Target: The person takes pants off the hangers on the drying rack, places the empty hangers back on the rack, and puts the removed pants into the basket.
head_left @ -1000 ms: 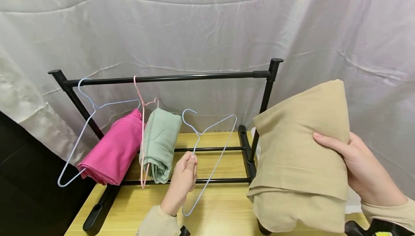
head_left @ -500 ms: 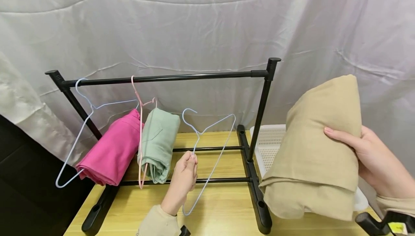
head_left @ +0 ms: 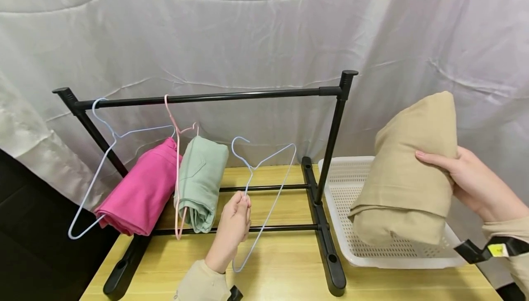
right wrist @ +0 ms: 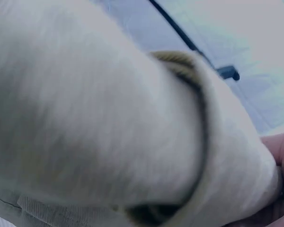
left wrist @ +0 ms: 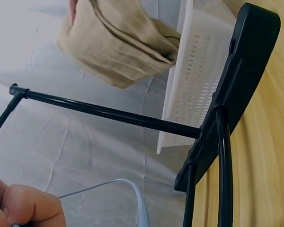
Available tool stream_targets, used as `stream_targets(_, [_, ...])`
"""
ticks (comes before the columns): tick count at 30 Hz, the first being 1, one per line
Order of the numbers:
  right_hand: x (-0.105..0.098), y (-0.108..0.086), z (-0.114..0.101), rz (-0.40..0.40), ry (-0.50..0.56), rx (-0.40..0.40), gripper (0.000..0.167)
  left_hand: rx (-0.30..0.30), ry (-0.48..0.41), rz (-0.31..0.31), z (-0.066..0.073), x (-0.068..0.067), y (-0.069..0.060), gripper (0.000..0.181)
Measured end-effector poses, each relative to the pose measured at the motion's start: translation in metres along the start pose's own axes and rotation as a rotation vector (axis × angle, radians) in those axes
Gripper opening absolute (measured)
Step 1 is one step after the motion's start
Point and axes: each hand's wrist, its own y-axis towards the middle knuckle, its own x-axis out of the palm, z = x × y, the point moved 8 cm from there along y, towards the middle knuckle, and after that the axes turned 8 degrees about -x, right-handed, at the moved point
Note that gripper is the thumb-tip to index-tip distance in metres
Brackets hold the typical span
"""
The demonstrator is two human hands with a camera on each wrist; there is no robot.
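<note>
My left hand (head_left: 233, 223) pinches a light blue wire hanger (head_left: 253, 168) by one shoulder, holding it in front of the rack's right half. Its hook points up, clear of the bar. In the left wrist view, curled fingers (left wrist: 33, 205) appear at the lower left corner. My right hand (head_left: 475, 181) grips a folded beige garment (head_left: 407, 177) by its right side, thumb on top and fingers hidden behind. The garment hangs above a white perforated basket (head_left: 402, 263). A sleeve (right wrist: 109, 118) blocks most of the right wrist view.
A black clothes rack (head_left: 248, 95) stands on the wooden table (head_left: 289, 264). On its left half hang a pink garment (head_left: 140, 186) on a light blue hanger and a green garment (head_left: 202, 177) beside a pink hanger (head_left: 177, 177). Grey curtain (head_left: 264, 39) covers the back.
My right hand has carried the beige garment rightward and slightly back, uncovering more of the basket and the rack's right foot. The left hand keeps its hold on the hanger, nearly still.
</note>
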Motion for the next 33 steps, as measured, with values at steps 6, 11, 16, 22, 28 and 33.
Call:
stream_targets(6, [-0.014,0.012,0.009,-0.023,-0.228,0.063,0.019,-0.009,-0.008,0.011,-0.003,-0.002,0.001,0.027])
stream_targets(11, [-0.021,0.018,0.019,-0.061,-0.343,0.095,0.021,-0.022,-0.012,0.009,-0.008,-0.002,0.001,0.027])
stream_targets(16, [-0.024,0.023,0.029,-0.09,-0.343,0.118,0.024,-0.023,-0.017,0.011,-0.01,-0.002,0.002,0.026])
stream_targets(22, [-0.016,0.025,0.035,-0.132,-0.329,0.15,0.02,-0.03,-0.019,0.021,-0.012,-0.003,0.002,0.026])
stream_targets(28, [0.0,0.031,0.037,-0.165,-0.289,0.14,0.017,-0.031,-0.032,0.009,-0.012,-0.001,0.003,0.027])
stream_targets(33, [0.013,0.039,0.05,-0.194,-0.236,0.136,0.018,-0.032,-0.039,0.009,-0.013,-0.002,0.003,0.027])
